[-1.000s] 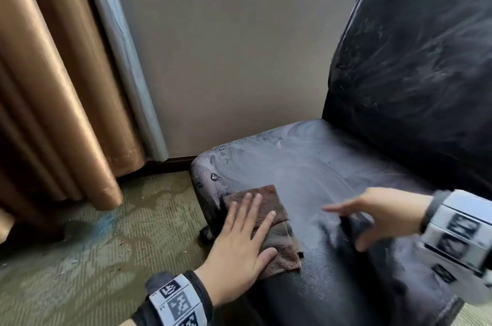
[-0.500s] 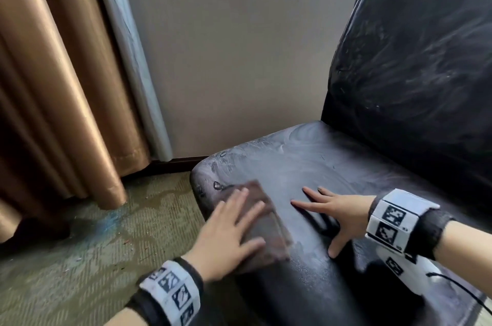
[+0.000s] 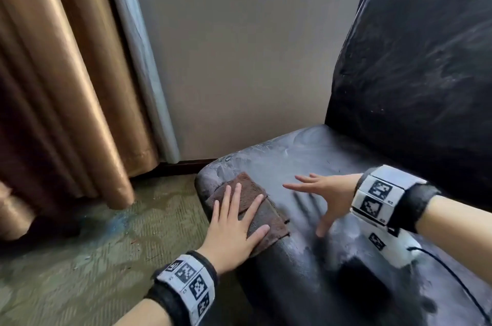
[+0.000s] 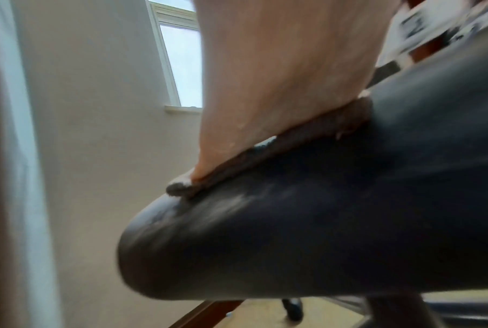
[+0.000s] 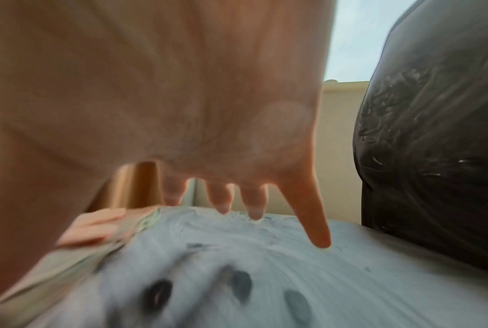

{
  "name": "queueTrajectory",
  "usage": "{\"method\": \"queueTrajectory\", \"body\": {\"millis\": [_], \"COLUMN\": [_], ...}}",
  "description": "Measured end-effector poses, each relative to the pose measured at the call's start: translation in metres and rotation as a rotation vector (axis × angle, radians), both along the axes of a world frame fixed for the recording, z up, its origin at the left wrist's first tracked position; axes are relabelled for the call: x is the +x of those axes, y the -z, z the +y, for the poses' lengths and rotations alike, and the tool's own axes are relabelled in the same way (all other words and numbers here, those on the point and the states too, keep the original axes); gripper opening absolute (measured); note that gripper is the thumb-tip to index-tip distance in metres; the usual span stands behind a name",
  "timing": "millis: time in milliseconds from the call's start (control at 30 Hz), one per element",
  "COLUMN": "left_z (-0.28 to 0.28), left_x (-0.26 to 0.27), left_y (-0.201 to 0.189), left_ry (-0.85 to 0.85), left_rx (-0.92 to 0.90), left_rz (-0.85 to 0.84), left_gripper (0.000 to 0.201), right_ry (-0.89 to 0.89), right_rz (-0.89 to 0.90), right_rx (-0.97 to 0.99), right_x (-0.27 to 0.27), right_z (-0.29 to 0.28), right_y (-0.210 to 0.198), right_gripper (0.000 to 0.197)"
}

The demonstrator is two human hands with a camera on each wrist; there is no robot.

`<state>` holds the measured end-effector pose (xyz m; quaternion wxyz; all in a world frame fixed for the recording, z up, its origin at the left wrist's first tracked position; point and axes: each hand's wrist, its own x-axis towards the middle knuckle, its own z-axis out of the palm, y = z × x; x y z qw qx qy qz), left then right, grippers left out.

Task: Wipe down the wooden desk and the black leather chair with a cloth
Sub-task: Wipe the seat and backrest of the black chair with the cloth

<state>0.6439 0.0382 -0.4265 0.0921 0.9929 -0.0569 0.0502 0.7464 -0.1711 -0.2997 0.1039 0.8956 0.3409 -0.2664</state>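
Note:
A black leather chair fills the right of the head view, its seat point(image 3: 319, 166) streaked with wet marks and its backrest point(image 3: 420, 59) rising at the right. A folded brown cloth point(image 3: 255, 200) lies on the seat's front-left corner. My left hand point(image 3: 234, 222) presses flat on the cloth with straight, spread fingers. From the left wrist, the cloth point(image 4: 265, 153) shows as a thin brown layer between palm and seat point(image 4: 321, 222). My right hand point(image 3: 322, 190) hovers just above the seat beside the cloth, fingers spread and holding nothing. The right wrist view shows its fingers point(image 5: 307, 210) over the damp seat point(image 5: 293, 255).
Bronze curtains point(image 3: 66, 86) hang at the left, reaching the patterned carpet point(image 3: 106, 246). A plain wall point(image 3: 239, 59) with a dark skirting board stands behind the chair. A black cable point(image 3: 452, 277) runs from my right wrist over the seat.
My left hand has slid the cloth a little along the seat's front-left corner. My right hand has turned palm-down and moved left toward the cloth, then lifted slightly off the seat.

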Motion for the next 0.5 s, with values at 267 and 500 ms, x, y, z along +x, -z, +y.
{"method": "queueTrajectory", "body": {"millis": [267,500], "left_z": [0.041,-0.008], "left_x": [0.021,-0.012], "left_y": [0.003,-0.004], "left_ry": [-0.139,-0.005], "left_rx": [-0.181,-0.086], "left_rz": [0.091,0.108], "left_gripper": [0.095,0.07], "right_ry": [0.02,-0.031], "right_rz": [0.037,0.046], "right_rx": [0.019,0.003], "right_x": [0.013,0.011], "right_z": [0.024,0.02], "right_y": [0.028,0.03], "right_gripper": [0.111,0.111]}}
